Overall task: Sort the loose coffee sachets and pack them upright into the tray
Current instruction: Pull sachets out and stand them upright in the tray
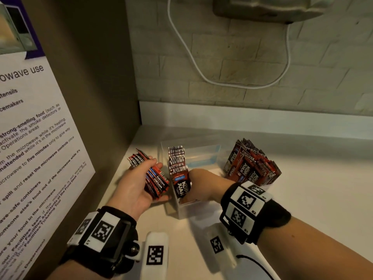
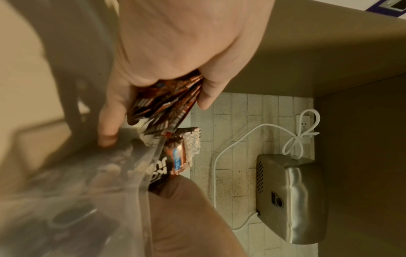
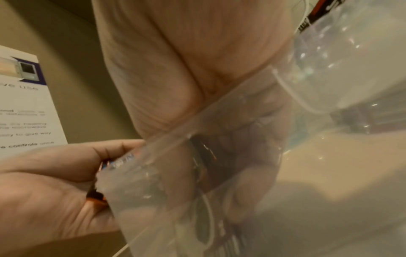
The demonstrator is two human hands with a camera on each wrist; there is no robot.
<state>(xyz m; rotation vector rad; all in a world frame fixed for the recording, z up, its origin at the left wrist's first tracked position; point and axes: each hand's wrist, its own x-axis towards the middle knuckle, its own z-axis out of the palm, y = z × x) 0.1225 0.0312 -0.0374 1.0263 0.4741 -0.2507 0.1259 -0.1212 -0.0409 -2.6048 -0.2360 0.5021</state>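
Observation:
A clear plastic tray (image 1: 203,147) stands on the white counter, with a row of upright red-and-black coffee sachets (image 1: 176,160) along its left wall. My left hand (image 1: 135,186) grips a fanned stack of sachets (image 1: 156,178) just left of the tray. My right hand (image 1: 203,183) reaches into the tray's near end and pinches one Kopi Juan sachet (image 1: 181,187) upright against the row. The left wrist view shows the stack (image 2: 167,104) between my left thumb and fingers. Through the tray wall (image 3: 219,121), the right wrist view shows my right fingers blurred.
A heap of more sachets (image 1: 252,164) stands right of the tray. A brown side panel with a microwave notice (image 1: 36,138) closes the left. On the brick wall behind hang a steel appliance (image 1: 272,7) and a looping white cable (image 1: 201,74).

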